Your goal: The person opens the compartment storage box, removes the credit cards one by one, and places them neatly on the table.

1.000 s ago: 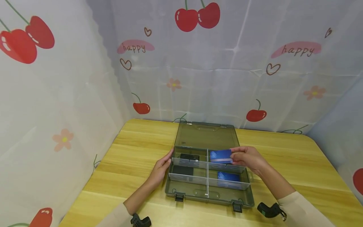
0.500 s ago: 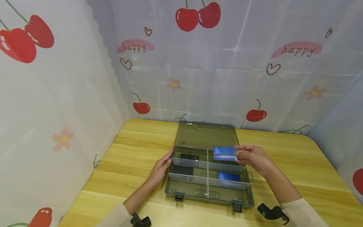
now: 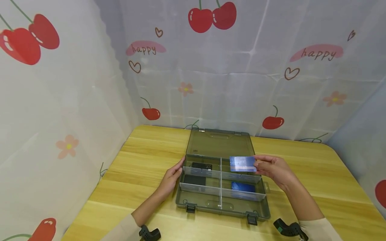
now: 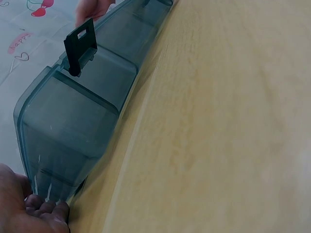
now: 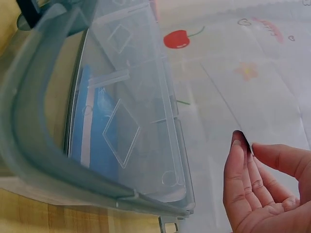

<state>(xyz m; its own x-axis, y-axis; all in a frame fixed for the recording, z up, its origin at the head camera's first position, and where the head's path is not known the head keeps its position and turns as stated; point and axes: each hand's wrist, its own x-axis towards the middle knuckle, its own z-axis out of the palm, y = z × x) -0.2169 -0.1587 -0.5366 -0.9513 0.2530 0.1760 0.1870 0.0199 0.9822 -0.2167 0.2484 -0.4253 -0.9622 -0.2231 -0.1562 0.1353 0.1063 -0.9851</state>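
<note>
A blue card [image 3: 241, 164] with a pale stripe is pinched at its right end between the thumb and fingers of my right hand [image 3: 275, 170]. It hangs over the back right compartment of a grey see-through divided box [image 3: 222, 212], whose lid [image 3: 221, 142] lies back. In the right wrist view the card shows nearly edge-on at the fingertips. My left hand [image 3: 169, 180] grips the box's left side; the left wrist view shows its curled fingers [image 4: 46, 208] at the corner. Another blue card [image 3: 243, 186] lies in the middle right compartment.
A black VIP card [image 3: 201, 166] lies in the back left compartment and a dark card [image 3: 194, 180] in the middle left one. Two black latches [image 3: 252, 219] hang at the box's front edge. A cherry-print curtain [image 3: 217, 83] stands behind the wooden table [image 3: 144, 160].
My right hand has raised the blue card out of the back right compartment and shifted it to the right, tilting its face. My left hand stays at the box.
</note>
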